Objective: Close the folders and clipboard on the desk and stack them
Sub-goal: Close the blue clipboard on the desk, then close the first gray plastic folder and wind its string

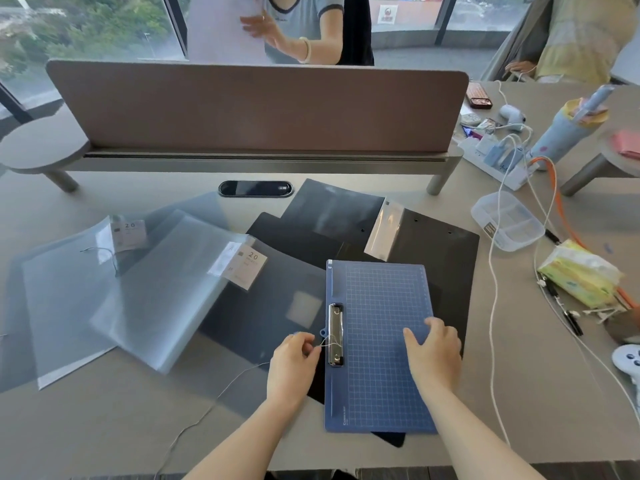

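The blue clipboard (379,344) is lying closed on the black folder (436,268) at desk (104,420) centre-right. My right hand (433,355) is pressing flat on it, fingers spread. My left hand (294,365) is pinching the thin string (221,393) beside the metal clip (335,336). Two translucent folders (114,292) are lying open to the left.

Daylight from tall windows (86,26) falls on a grey desk (104,410) behind a brown divider panel (256,105).

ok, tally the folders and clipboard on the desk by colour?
Clear folders: 2
Black folders: 2
Blue clipboard: 1
Total: 5
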Demonstrator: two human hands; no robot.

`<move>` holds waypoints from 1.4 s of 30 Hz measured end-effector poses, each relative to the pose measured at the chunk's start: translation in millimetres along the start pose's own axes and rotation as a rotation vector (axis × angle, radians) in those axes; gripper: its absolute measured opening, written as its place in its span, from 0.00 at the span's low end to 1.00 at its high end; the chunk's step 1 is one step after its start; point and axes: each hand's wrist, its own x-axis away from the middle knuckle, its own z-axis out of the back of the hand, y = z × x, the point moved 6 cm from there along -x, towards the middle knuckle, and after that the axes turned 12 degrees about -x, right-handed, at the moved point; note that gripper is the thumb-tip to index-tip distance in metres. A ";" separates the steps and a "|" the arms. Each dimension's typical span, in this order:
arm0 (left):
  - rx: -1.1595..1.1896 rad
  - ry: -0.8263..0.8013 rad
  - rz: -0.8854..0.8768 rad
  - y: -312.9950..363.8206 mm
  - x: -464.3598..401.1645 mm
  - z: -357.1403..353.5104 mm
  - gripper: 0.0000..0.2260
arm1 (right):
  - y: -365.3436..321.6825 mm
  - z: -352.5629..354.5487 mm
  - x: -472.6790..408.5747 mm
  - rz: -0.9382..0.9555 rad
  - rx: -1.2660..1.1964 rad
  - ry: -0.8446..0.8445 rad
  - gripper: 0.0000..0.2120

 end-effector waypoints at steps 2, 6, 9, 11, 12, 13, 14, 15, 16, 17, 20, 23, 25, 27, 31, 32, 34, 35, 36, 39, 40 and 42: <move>-0.024 0.046 0.001 -7.2 -4.7 13.5 0.08 | -30.0 -13.2 3.2 0.087 -0.062 -0.066 0.18; -0.079 0.128 0.020 -24.8 -17.7 44.2 0.12 | -92.6 -49.7 13.3 0.274 -0.127 -0.277 0.14; -0.143 0.209 0.048 -43.7 -30.9 71.1 0.17 | -133.8 -80.5 23.9 0.352 -0.109 -0.443 0.18; -0.215 0.244 0.068 -57.7 -40.8 86.7 0.21 | -156.7 -100.8 31.5 0.391 -0.075 -0.541 0.21; -0.247 0.249 0.081 -64.5 -45.6 93.5 0.23 | -167.0 -110.1 34.5 0.405 -0.062 -0.583 0.23; -0.271 0.244 0.097 -71.0 -50.4 99.4 0.25 | -177.0 -118.9 37.3 0.418 -0.053 -0.618 0.24; -0.291 0.233 0.111 -77.0 -54.9 104.4 0.26 | -186.5 -127.1 39.8 0.430 -0.044 -0.650 0.25; -0.309 0.221 0.122 -82.8 -59.7 108.5 0.27 | -195.6 -135.2 42.0 0.442 -0.035 -0.680 0.26; -0.327 0.209 0.126 -87.8 -64.3 111.3 0.27 | -204.0 -142.4 43.4 0.452 -0.029 -0.705 0.27; -0.342 0.198 0.125 -92.7 -68.9 113.5 0.28 | -212.0 -149.4 44.4 0.459 -0.024 -0.727 0.28; -0.388 0.166 0.105 -102.7 -81.0 116.1 0.30 | -230.9 -167.6 43.5 0.472 0.004 -0.766 0.29; -0.413 0.133 0.099 -110.4 -91.1 115.4 0.32 | -246.2 -184.9 39.1 0.468 0.032 -0.781 0.31; -0.409 0.115 0.102 -114.5 -95.6 114.3 0.33 | -254.3 -194.1 34.6 0.453 0.039 -0.779 0.32; -0.401 0.099 0.106 -118.5 -98.5 112.7 0.33 | -262.3 -201.9 29.4 0.442 0.045 -0.779 0.33; -0.389 0.082 0.112 -125.2 -100.0 109.2 0.33 | -275.2 -215.7 18.0 0.392 -0.001 -0.775 0.34; -0.385 0.082 0.113 -126.3 -100.1 108.5 0.33 | -277.0 -219.7 15.8 0.372 -0.018 -0.778 0.34; -0.375 0.082 0.115 -127.6 -100.4 107.1 0.33 | -279.2 -225.9 13.2 0.335 -0.049 -0.779 0.34; -0.368 0.080 0.116 -128.0 -100.6 106.4 0.33 | -279.9 -228.0 12.8 0.320 -0.061 -0.775 0.33; -0.360 0.079 0.118 -128.3 -100.6 105.9 0.33 | -280.4 -229.8 12.3 0.309 -0.071 -0.767 0.33; -0.344 0.078 0.123 -128.2 -100.0 105.5 0.32 | -284.9 -229.6 9.5 0.315 -0.098 -0.699 0.29; -0.338 0.081 0.123 -127.7 -99.7 106.4 0.32 | -287.9 -227.9 8.1 0.320 -0.119 -0.665 0.27; -0.317 0.094 0.122 -125.1 -99.1 110.0 0.32 | -295.1 -223.7 6.0 0.324 -0.189 -0.617 0.23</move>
